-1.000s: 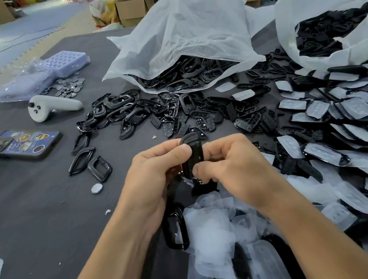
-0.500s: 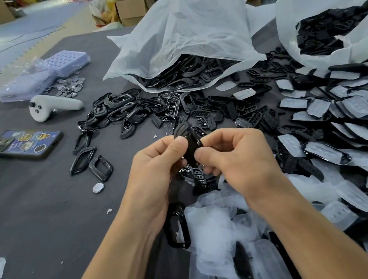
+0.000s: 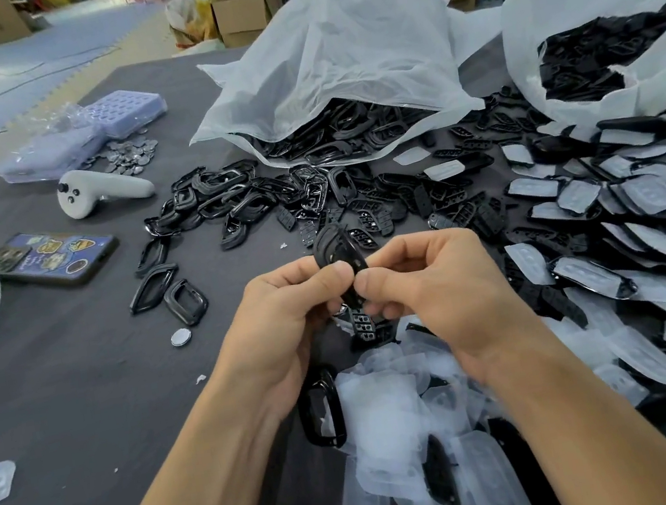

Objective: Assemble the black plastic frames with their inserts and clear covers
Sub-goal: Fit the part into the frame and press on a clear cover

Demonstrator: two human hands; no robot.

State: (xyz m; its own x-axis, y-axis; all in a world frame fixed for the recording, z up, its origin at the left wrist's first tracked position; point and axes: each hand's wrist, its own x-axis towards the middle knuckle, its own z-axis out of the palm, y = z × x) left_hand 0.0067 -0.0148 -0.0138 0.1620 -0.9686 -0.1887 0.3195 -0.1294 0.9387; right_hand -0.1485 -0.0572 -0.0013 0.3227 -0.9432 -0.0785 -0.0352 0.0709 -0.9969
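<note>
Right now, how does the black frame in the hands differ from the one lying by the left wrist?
The held frame is off the table, pinched by left hand and right hand; the lying frame rests flat on it, untouched. The held frame is partly hidden by fingers; the lying frame shows its open middle. Both are glossy black.

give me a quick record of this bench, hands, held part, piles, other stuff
left hand: pinches black frame
right hand: pinches the same frame
loose frames: heap at mid-table
clear covers: pile under the wrists
covered pieces: spread at right
white bags: two, holding black parts
other: phone, controller at left
</note>
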